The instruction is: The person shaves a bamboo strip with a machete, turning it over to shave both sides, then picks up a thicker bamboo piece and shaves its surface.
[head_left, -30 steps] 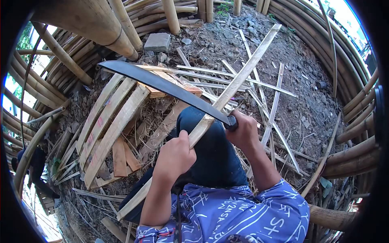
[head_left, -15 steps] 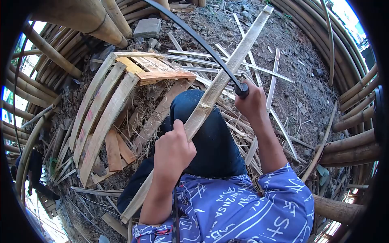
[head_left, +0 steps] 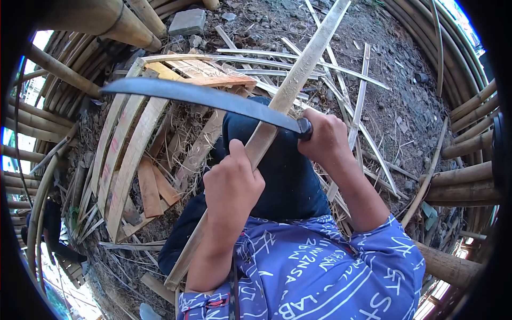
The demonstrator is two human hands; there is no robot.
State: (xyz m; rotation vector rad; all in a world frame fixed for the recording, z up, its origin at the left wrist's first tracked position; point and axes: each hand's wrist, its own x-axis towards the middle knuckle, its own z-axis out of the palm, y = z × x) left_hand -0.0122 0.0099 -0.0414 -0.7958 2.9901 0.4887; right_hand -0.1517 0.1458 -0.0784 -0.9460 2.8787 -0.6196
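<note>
My left hand (head_left: pixel 232 184) is wrapped round a long split bamboo strip (head_left: pixel 300 74), its thumb pointing up along it. The strip slants across my bent knee, from beside my left forearm to the top of the view. In my right hand (head_left: pixel 326 136) is the dark handle of a machete (head_left: pixel 197 96). Its long curved blade stretches left, overlapping the strip just above my left hand, with the tip over the wooden crate. The strip's pale inner face is turned upward.
A slatted wooden crate (head_left: pixel 140 128) lies on the left. Several thin bamboo strips (head_left: pixel 360 98) and shavings litter the ground ahead. Stacked bamboo poles (head_left: pixel 464 160) line both sides. A grey block (head_left: pixel 188 22) lies at the back, and another person's dark-clothed leg (head_left: pixel 58 240) shows at far left.
The machete blade has swung from pointing up and away to lying leftward across the strip. My right hand has moved slightly down and left; my left hand keeps its hold.
</note>
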